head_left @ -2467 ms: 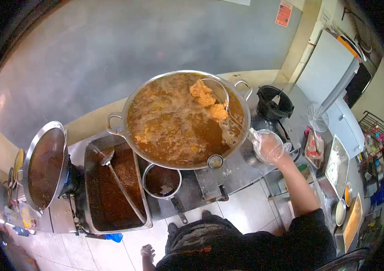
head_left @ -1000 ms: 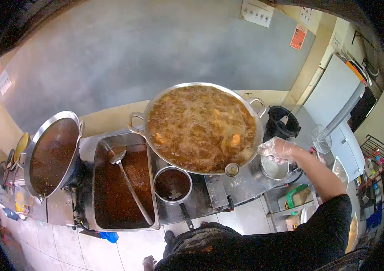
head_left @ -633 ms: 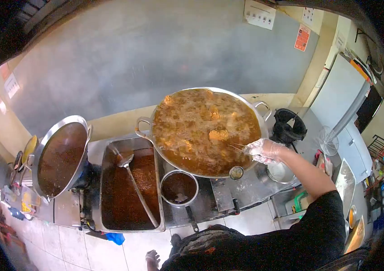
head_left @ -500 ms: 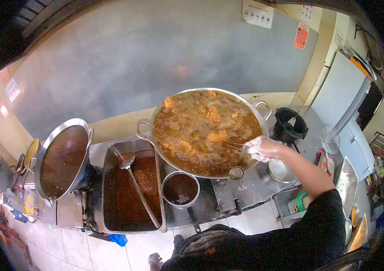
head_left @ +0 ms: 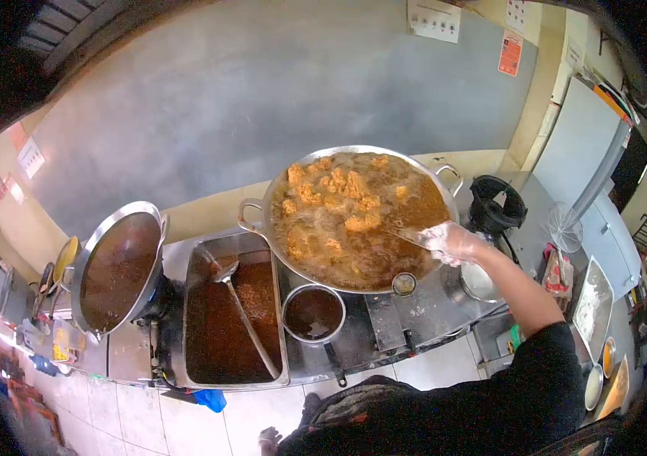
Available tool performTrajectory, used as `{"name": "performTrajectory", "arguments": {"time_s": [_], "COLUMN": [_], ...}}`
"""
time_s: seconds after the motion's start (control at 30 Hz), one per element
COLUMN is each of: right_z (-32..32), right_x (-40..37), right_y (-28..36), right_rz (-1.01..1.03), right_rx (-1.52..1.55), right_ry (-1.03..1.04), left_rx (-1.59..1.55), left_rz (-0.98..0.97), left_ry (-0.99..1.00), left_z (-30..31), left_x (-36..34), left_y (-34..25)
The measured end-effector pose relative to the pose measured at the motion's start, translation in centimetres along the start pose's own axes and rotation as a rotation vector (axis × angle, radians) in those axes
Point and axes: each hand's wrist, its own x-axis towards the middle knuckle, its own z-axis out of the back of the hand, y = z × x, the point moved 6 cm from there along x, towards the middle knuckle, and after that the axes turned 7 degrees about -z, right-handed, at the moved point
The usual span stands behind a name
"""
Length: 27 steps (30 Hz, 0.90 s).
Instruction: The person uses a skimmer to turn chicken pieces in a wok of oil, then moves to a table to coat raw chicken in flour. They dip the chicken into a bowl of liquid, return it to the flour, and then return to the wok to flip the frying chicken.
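Observation:
My right hand [head_left: 449,242], coated in white flour, is closed on a thin metal utensil [head_left: 409,236] whose far end reaches into the oil. The large two-handled pan [head_left: 272,220] holds bubbling brown oil with golden fried pieces [head_left: 350,186] grouped in its upper left and middle. My left hand [head_left: 269,437] hangs low at the bottom edge, away from the counter; its fingers are too small and blurred to read. A small glass [head_left: 404,284] stands by the pan's front rim.
Left of the pan are a saucepan [head_left: 313,313] of dark liquid, a deep tray [head_left: 285,357] of brown sauce with a ladle [head_left: 251,327], and a tilted wok [head_left: 158,251]. To the right are a black burner [head_left: 497,204], a wire skimmer [head_left: 565,228] and a floury tray [head_left: 593,308].
The utensil's end has moved slightly left and up in the oil. More fried pieces now show, gathered toward the pan's upper left. The view has shifted slightly.

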Motion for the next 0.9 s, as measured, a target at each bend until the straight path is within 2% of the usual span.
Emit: {"name": "performTrajectory", "arguments": {"time_s": [0.1,0.13,0.17,0.2,0.23,0.3,0.33,0.43,0.47,0.57,0.6,0.7,0.83,0.9], "right_z": [-1.1,-0.9,-0.7,-0.4,0.3,1.9,2.3,3.0,3.6,3.1,2.7,4.7,3.6,3.5], "right_x": [0.4,1.8,1.7,1.2,0.8,0.8,0.3,-1.7,-1.6,-6.1,-8.3,-10.4,-16.7,-18.4], "right_y": [-0.1,-0.9,-0.6,-0.8,-1.0,-1.8,-1.9,-1.4,-2.5,-1.3,-0.3,-3.7,-2.4,-3.8], "right_rz": [-0.020,0.043,0.035,0.004,-0.022,0.074,0.120,0.260,0.422,0.199,0.318,0.260,0.098,0.054], "right_rx": [0.021,-0.094,-0.194,-0.168,-0.146,-0.308,-0.434,-0.909,-0.909,-1.057,-0.953,-1.128,-1.151,-1.241], "right_ry": [-0.078,-0.117,-0.181,-0.153,-0.128,-0.270,-0.342,-0.568,-0.584,-0.648,-0.721,-0.826,-1.001,-1.102], "left_rx": [-0.052,-0.132,-0.061,-0.064,-0.101,-0.252,-0.176,-0.028,-0.005,0.027,0.036,0.079,0.130,0.061], "left_rz": [-0.027,-0.054,-0.034,-0.057,-0.104,-0.250,-0.215,0.015,0.055,0.131,0.147,0.105,0.056,0.191], "left_ry": [0.072,0.171,0.085,0.069,0.074,0.154,0.057,-0.003,-0.011,-0.029,-0.033,-0.059,-0.109,0.064], "left_z": [0.9,-0.1,1.6,1.7,1.9,1.5,1.6,2.8,2.8,2.8,2.4,1.7,2.3,3.4], "left_x": [2.0,2.6,2.2,1.3,1.0,0.4,0.9,0.4,0.1,-0.3,-0.4,-0.7,-1.6,4.9], "left_y": [2.3,2.2,2.9,2.2,1.9,1.8,2.4,2.3,2.1,1.9,1.5,-0.3,-1.9,1.5]}}
